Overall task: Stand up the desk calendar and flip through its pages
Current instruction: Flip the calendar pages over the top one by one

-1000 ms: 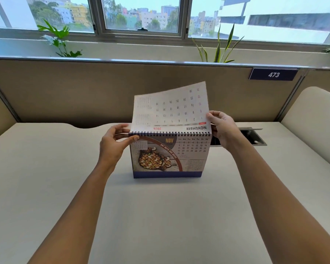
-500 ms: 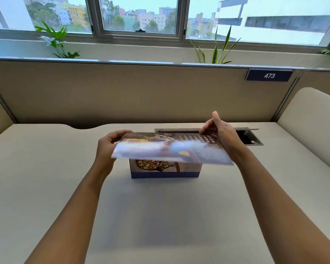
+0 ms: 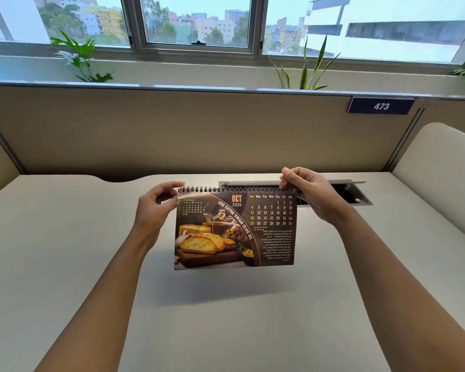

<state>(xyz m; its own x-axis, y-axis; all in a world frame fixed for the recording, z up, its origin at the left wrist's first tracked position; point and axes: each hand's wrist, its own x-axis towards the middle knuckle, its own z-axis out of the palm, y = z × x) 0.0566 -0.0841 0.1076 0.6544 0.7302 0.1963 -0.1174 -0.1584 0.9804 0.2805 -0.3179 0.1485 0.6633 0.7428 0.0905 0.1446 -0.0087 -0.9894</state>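
Note:
The spiral-bound desk calendar stands on the pale desk in the middle of the head view. Its front page shows OCT 2026 with a photo of bread and olive oil. That page hangs from the black spiral at the top and hides the calendar's base. My left hand pinches the top left corner by the spiral. At the top right corner my right hand pinches the spiral end. Both forearms reach in from the bottom corners.
A metal cable hatch lies open in the desk just behind the calendar. A beige partition with a "473" plate closes the back. A cream side panel stands at the right. Plants line the window sill.
The NOV page that stood up over the spiral has swung forward and down over the front. The OCT page now covers the face. Both hands stayed at the top corners.

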